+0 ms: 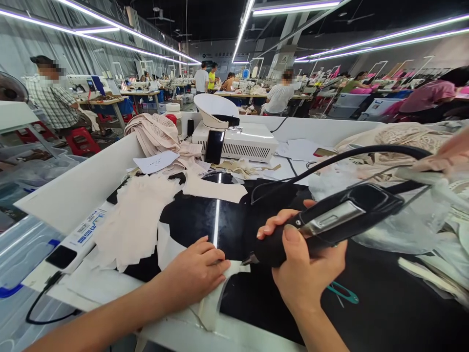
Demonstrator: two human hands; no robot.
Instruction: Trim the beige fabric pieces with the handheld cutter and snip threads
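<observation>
1. The left hand point(201, 274) lies with fingers together on a pale strip point(212, 308) at the table's near edge; I cannot tell whether its thumb pinches.
2. The right hand point(308, 259) wraps around a black handheld tool point(344, 215), its tip at the strip's far end.
3. A black cable point(326, 159) arches behind the tool; at far right, 1 blurred hand point(447, 151) of another person is near it.
4. A clear plastic bag point(399, 220) crowds the tool's far side; teal snips point(344, 292) lie beside the right wrist.
5. Left: pale cut pieces point(135, 220) in a heap. Beyond: 1 phone point(214, 146) upright before a white vented box point(234, 142).
</observation>
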